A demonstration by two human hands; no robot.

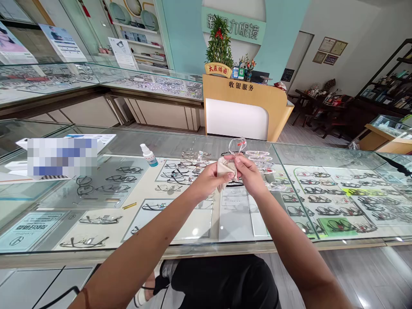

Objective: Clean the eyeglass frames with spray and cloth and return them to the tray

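Note:
Above the glass counter, my left hand (210, 177) pinches a cream cleaning cloth (222, 169). The cloth is folded around part of a pair of clear-framed eyeglasses (237, 146). My right hand (248, 171) grips the eyeglasses from the other side, its fingers closed close to the cloth. One end of the clear frame, with a red mark, sticks up past my fingertips; the rest is hidden by cloth and fingers. A white spray bottle (148, 155) with blue liquid stands upright on the counter, left of my hands.
The glass display counter (199, 241) holds many eyeglasses in rows below its top. Clear frames (257, 153) lie just beyond my right hand. A box with papers (16, 168) rests at the left. Across the aisle stands a wooden cashier desk (280, 109) with a plant (220, 45).

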